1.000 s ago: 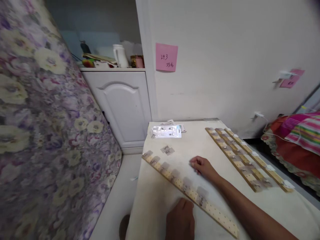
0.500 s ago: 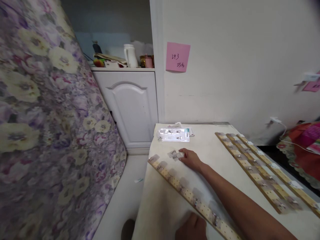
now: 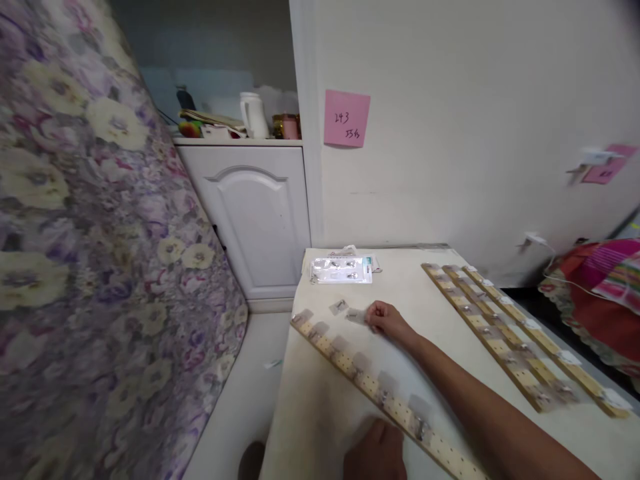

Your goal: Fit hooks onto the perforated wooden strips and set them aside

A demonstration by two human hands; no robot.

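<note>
My right hand (image 3: 387,319) pinches the right edge of a small clear plastic square with a metal hook on it, a clear hook (image 3: 355,315). Just left of it, a second clear hook (image 3: 339,307) lies flat on the white table. A long wooden strip (image 3: 369,382) with rows of small holes runs diagonally in front of me, with several clear hooks along it. Beside the strip's near part, my left hand (image 3: 375,450) is closed, with its fingertips hidden; what it holds, if anything, cannot be seen.
Hook packages in clear plastic (image 3: 341,271) lie at the table's far edge. On the right, three similar strips (image 3: 485,328) lie side by side with hooks on them. A floral curtain (image 3: 90,267) hangs at left, by a white cabinet (image 3: 255,220).
My right hand has closed at the clear hook's edge and drawn it slightly right, apart from the other hook. My left hand stays closed by the strip. The view has shifted slightly.
</note>
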